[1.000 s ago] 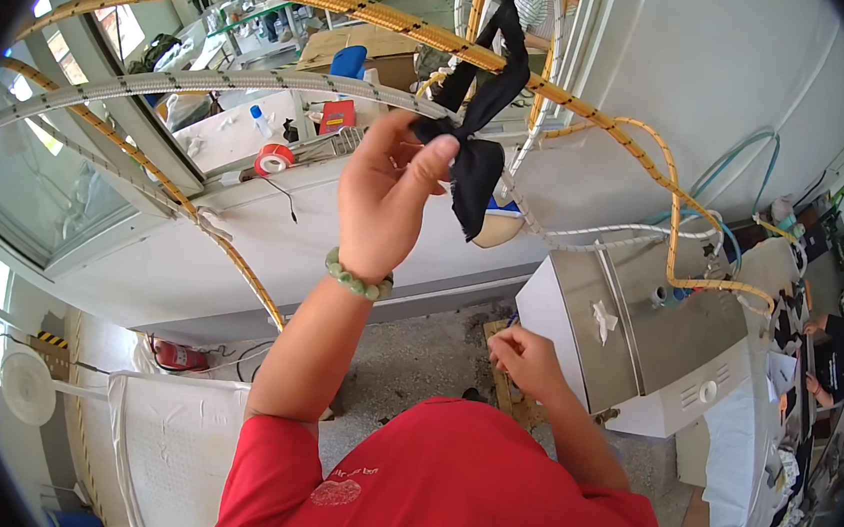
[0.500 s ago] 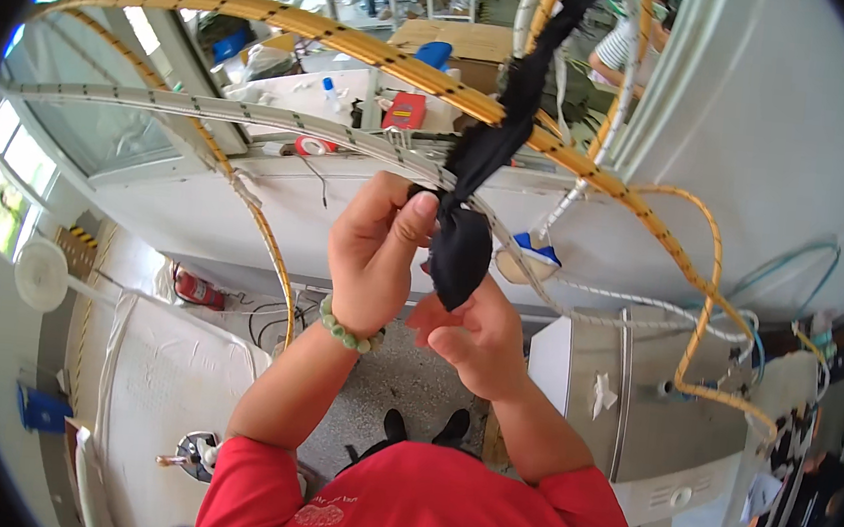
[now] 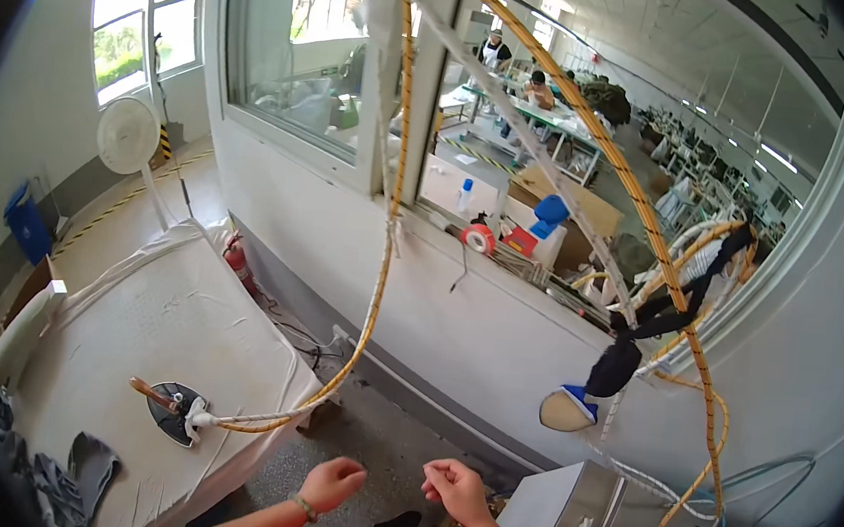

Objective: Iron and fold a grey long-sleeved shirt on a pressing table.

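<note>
My left hand point(image 3: 333, 483) and my right hand point(image 3: 456, 487) hang low at the bottom of the view, close together, both loosely curled and holding nothing. Up to the right, a black strap point(image 3: 662, 315) is tied around the yellow braided hoses point(image 3: 646, 223), well away from both hands. A flat iron point(image 3: 173, 410) rests on the white padded ironing table point(image 3: 156, 321) to my left, with a hose running up from it.
A grey metal box point(image 3: 565, 517) stands right of my right hand. A red fire extinguisher point(image 3: 239, 260) sits by the wall. Dark cloth point(image 3: 72, 474) lies at the table's near end. A white fan point(image 3: 128, 134) stands far left. People work behind the window point(image 3: 518, 81).
Both hands have let go of the black strap and dropped from the hoses to waist height. The view has swung left, bringing the ironing table and iron into sight.
</note>
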Demonstrator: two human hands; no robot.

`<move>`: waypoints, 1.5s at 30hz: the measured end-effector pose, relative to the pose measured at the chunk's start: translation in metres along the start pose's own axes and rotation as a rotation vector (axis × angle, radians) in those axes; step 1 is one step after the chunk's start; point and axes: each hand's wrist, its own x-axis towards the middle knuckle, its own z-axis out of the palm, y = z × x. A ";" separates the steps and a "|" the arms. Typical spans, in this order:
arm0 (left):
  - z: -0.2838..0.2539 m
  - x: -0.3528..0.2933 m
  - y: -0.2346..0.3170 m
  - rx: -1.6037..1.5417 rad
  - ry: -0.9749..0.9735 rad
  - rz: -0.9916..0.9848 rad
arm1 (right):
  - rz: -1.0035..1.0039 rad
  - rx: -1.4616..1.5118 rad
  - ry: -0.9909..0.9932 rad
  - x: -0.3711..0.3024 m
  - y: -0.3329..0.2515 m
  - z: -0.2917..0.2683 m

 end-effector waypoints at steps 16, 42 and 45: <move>-0.245 -0.322 -0.173 -0.386 0.584 0.007 | -0.909 -0.904 -0.675 -0.060 0.045 0.476; -0.489 -0.462 -0.368 0.541 1.019 0.198 | -0.108 -1.292 -0.687 -0.001 0.254 0.758; -0.524 -0.460 -0.394 0.872 0.895 0.038 | -0.002 -1.142 -0.584 0.003 0.265 0.747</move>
